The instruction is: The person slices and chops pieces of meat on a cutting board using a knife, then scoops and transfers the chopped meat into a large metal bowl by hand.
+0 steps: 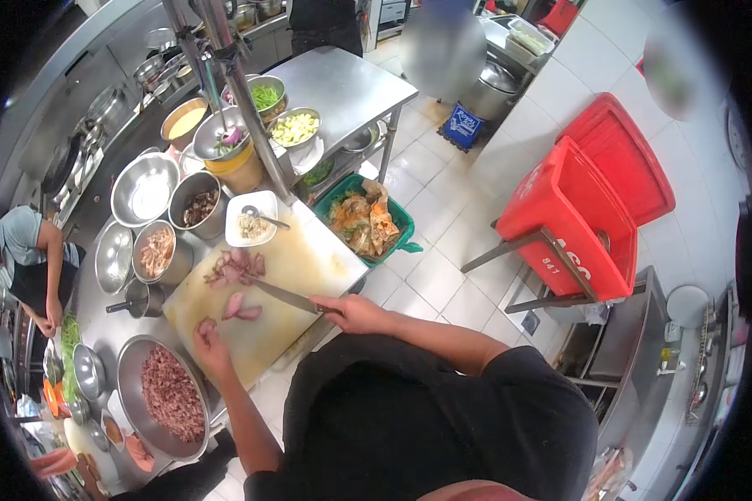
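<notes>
A person's right hand [355, 316] grips a knife [284, 296] above a cutting board [313, 250] along the table's [92, 316] edge, the blade's tip at a pile of pink food pieces [230, 269] near the board's middle. The left hand [215, 346] bunches its fingers over the board's edge nearest a large bowl [129, 376] of chopped food; whether they pinch a piece is unclear.
</notes>
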Demonstrator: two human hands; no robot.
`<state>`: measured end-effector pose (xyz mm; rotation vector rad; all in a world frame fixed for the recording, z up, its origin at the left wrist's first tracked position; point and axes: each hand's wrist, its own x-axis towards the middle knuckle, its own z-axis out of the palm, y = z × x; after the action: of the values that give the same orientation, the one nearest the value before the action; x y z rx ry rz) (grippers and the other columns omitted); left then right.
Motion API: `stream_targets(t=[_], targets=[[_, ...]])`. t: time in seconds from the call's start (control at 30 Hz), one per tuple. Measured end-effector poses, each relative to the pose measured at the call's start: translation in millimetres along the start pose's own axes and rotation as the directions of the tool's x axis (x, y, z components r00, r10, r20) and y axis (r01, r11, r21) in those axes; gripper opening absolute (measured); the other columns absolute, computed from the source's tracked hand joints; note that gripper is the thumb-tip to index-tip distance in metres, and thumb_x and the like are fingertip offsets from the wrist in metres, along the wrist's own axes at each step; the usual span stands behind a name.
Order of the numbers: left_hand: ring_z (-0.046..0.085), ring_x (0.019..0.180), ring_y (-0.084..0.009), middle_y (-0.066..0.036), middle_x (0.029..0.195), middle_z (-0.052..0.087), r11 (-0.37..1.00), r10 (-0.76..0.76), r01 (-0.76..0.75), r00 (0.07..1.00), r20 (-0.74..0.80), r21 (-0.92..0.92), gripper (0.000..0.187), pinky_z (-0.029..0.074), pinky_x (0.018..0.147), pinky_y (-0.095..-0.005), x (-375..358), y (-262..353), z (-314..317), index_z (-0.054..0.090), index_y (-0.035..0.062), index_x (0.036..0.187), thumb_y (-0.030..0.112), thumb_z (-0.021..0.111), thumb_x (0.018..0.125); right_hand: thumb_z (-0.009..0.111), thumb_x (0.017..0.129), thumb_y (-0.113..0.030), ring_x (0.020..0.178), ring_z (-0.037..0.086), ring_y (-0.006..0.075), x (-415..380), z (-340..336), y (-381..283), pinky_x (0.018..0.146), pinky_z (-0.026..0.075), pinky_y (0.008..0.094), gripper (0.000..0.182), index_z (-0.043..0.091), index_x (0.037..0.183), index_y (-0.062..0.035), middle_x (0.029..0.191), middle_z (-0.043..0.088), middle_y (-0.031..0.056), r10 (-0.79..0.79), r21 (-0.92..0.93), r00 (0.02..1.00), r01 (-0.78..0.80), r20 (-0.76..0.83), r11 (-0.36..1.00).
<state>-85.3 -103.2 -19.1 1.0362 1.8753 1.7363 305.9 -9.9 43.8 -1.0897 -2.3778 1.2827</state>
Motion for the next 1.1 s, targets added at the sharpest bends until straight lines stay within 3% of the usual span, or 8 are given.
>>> stream_targets(t=[0.13, 0.23, 0.33, 0.43, 0.53, 0.73, 0.83, 1.1], targets=[[0.058, 0.092, -0.0156, -0.005, 0.103, 0.062, 0.997, -0.008, 0.008, 1.000, 0.008, -0.079, 0.013, 0.047, 0.087, -0.0278, -9, -4, -14, 0.059, -0.0045, 0.115, 0.001, 0.052, 0.105, 0.060, 0.101, -0.027, 0.095, 0.071, 0.0449, 0, -4, -7, 0.087, 0.057, 0.0531, 0.058, 0.046, 0.158, -0.0322, 0.110, 0.073, 0.0237, 0.018, 0.000, 0.999, -0.019, 0.028, 1.000], [0.055, 0.088, -0.0111, -0.005, 0.100, 0.062, 1.000, 0.005, -0.003, 0.997, 0.078, -0.017, 0.010, 0.044, 0.080, -0.0242, -12, -5, -21, 0.059, -0.0028, 0.111, 0.004, 0.053, 0.107, 0.060, 0.101, -0.028, 0.097, 0.071, 0.0446, 3, -1, -7, 0.089, 0.057, 0.0520, 0.057, 0.047, 0.157, -0.0309, 0.114, 0.073, 0.0225, -0.007, -0.035, 1.000, 0.007, 0.012, 0.999], [0.052, 0.085, -0.0082, -0.003, 0.098, 0.062, 0.994, 0.109, -0.109, 0.994, 0.024, -0.004, 0.008, 0.042, 0.075, -0.0220, -12, -12, -13, 0.060, 0.0002, 0.105, 0.005, 0.054, 0.107, 0.061, 0.101, -0.028, 0.099, 0.071, 0.0443, 2, -9, -17, 0.090, 0.057, 0.0512, 0.056, 0.048, 0.156, -0.0298, 0.117, 0.073, 0.0212, 0.006, -0.035, 0.999, -0.005, 0.032, 0.999], [0.052, 0.084, -0.0084, -0.001, 0.096, 0.061, 0.991, -0.079, 0.082, 0.996, 0.036, -0.103, 0.010, 0.042, 0.073, -0.0234, -22, -9, -12, 0.060, 0.0024, 0.100, 0.006, 0.054, 0.107, 0.060, 0.101, -0.028, 0.100, 0.071, 0.0439, 2, 0, -9, 0.091, 0.057, 0.0512, 0.055, 0.050, 0.155, -0.0296, 0.117, 0.073, 0.0200, -0.032, -0.050, 0.999, 0.031, -0.012, 0.998], [0.051, 0.081, -0.0085, 0.000, 0.093, 0.060, 0.981, -0.069, 0.052, 0.994, -0.086, -0.189, 0.011, 0.041, 0.071, -0.0241, -23, -20, -2, 0.059, 0.0039, 0.098, 0.007, 0.053, 0.107, 0.060, 0.101, -0.028, 0.100, 0.071, 0.0438, 5, -1, -10, 0.090, 0.057, 0.0517, 0.054, 0.050, 0.155, -0.0299, 0.116, 0.073, 0.0208, -0.001, -0.059, 1.000, 0.002, 0.009, 0.998], [0.053, 0.080, -0.0086, 0.000, 0.094, 0.063, 0.984, -0.016, 0.011, 1.000, -0.026, -0.177, 0.011, 0.043, 0.070, -0.0253, -21, -41, -9, 0.061, 0.0062, 0.103, 0.014, 0.056, 0.108, 0.060, 0.102, -0.027, 0.096, 0.071, 0.0445, 4, 3, -3, 0.086, 0.058, 0.0532, 0.056, 0.048, 0.156, -0.0324, 0.112, 0.073, 0.0230, -0.008, -0.048, 1.000, 0.008, 0.000, 0.999], [0.053, 0.079, -0.0086, 0.000, 0.094, 0.064, 0.993, -0.021, 0.008, 0.994, -0.103, -0.122, 0.010, 0.042, 0.068, -0.0249, -24, -43, -3, 0.061, 0.0065, 0.104, 0.014, 0.056, 0.108, 0.060, 0.102, -0.027, 0.093, 0.071, 0.0448, 4, 6, 0, 0.085, 0.058, 0.0537, 0.059, 0.044, 0.158, -0.0341, 0.109, 0.073, 0.0237, -0.017, -0.044, 1.000, 0.017, -0.012, 0.999], [0.062, 0.091, -0.0139, -0.006, 0.102, 0.066, 0.992, -0.052, 0.042, 0.995, -0.083, -0.117, 0.008, 0.050, 0.087, -0.0272, -26, -39, -5, 0.058, 0.0013, 0.108, 0.009, 0.055, 0.108, 0.058, 0.103, -0.023, 0.092, 0.071, 0.0433, 5, 1, -6, 0.084, 0.057, 0.0507, 0.062, 0.040, 0.161, -0.0311, 0.107, 0.072, 0.0238, 0.045, -0.085, 0.998, -0.041, 0.046, 0.996]])
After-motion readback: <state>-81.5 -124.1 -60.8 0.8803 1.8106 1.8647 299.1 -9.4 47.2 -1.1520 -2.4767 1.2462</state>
